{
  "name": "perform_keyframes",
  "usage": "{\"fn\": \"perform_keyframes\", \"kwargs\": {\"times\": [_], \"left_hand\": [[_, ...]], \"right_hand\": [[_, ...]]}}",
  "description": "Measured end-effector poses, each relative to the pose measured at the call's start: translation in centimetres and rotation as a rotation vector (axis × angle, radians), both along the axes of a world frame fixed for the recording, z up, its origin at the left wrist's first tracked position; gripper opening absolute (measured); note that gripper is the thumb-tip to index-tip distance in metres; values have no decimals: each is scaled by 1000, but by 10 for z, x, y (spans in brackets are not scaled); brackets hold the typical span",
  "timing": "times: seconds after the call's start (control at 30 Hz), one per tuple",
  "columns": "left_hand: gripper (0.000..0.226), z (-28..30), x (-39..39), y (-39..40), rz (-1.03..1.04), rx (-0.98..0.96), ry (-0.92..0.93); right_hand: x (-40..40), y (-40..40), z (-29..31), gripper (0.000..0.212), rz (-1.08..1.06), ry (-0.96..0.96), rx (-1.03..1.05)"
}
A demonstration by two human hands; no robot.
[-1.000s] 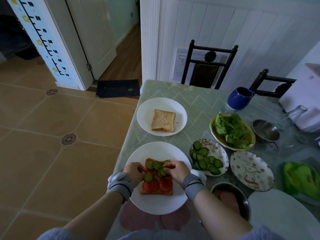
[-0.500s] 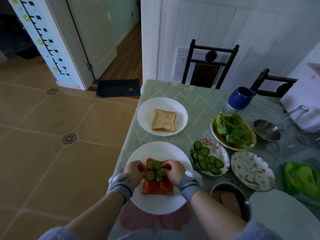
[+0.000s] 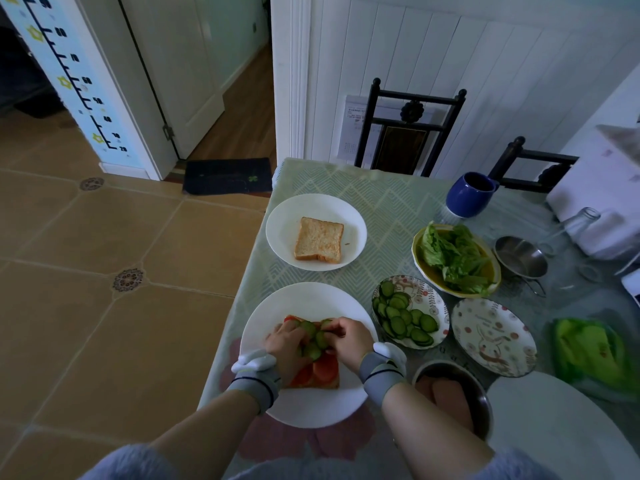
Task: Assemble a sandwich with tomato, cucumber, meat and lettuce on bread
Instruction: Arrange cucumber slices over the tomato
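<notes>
both forearms reach in from the bottom edge, each wrist wrapped in a grey band. the left hand (image 3: 285, 344) lies knuckles up over the left part of the open sandwich (image 3: 313, 365), its fingers curled down onto the cucumber slices (image 3: 313, 342) there; whether they pinch a slice or only press on it cannot be told. the right hand (image 3: 348, 339) meets it from the other side, fingertips bunched together at the top of the same slices, and again a grip cannot be told. the two hands nearly touch over the bread.

the sandwich sits in the middle of a large white plate (image 3: 308, 407) at the near table edge: a bread slice with red tomato slices (image 3: 320, 368) showing below the hands and green cucumber rounds on top.

just right of the right wrist stands a metal bowl (image 3: 481, 407) with pale pink meat (image 3: 446, 389) in it. beyond that, a patterned plate of cucumber (image 3: 405, 315) lies just beside the large plate, and an empty rabbit plate (image 3: 493, 336) next to it. a green leafy bundle (image 3: 588, 351) lies at the far right.

farther back, a second white plate (image 3: 280, 233) carries a plain toast slice (image 3: 319, 239). a yellow bowl (image 3: 417, 258) holds lettuce (image 3: 453, 256), with a small steel pan (image 3: 521, 259) beside it and a blue mug (image 3: 469, 195) behind.

two dark chairs (image 3: 410, 129) stand against the white panelled wall. at far left a height chart (image 3: 69, 74) shows numbers, but they are too blurred to be sure of.
</notes>
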State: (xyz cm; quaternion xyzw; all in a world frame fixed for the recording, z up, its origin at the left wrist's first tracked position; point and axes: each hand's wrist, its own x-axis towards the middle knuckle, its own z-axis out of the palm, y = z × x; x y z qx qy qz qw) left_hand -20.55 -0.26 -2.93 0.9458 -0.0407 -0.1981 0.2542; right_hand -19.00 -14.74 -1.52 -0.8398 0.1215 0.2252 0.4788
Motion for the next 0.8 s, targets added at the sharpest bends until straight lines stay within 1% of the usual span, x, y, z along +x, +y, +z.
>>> {"fn": "perform_keyframes", "kwargs": {"times": [0.07, 0.1, 0.17, 0.3, 0.37, 0.4, 0.43, 0.5, 0.57, 0.6, 0.73, 0.8], "left_hand": [[44, 1, 0, -2, -24, 37, -16], [38, 1, 1, -2, -34, 41, -28], [33, 0, 1, -3, -32, 39, -33], [29, 0, 2, -3, -20, 34, -45], [25, 0, 4, -3, 11, 13, -56], [23, 0, 6, -4, 21, 4, -59], [24, 1, 7, -4, 28, -3, -58], [25, 6, 11, -5, 36, -19, -68], [25, 11, 15, -10, 46, -31, -91], [25, 14, 18, -13, 56, -36, -102], [22, 21, 30, -31, 130, -66, -108], [21, 24, 34, -36, 127, -85, -102]], "right_hand": [[0, -3, -1, 14, -21, -1, -24], [0, -5, -1, 19, -24, 4, -53], [-1, -9, 0, 25, -4, 41, -103], [-5, -14, 0, 29, 40, 73, -149], [-6, -15, -2, 24, 57, 45, -201], [-6, -16, -3, 16, 60, 24, -232], [-6, -16, -4, 8, 58, 2, -251], [-6, -17, -5, 3, 66, -28, -265], [-4, -22, 1, 20, 39, -55, -271], [-2, -27, 5, 26, -2, -69, -277], [11, -63, 11, 27, -213, -110, -315], [12, -76, 5, 36, -201, -77, -394]]}}
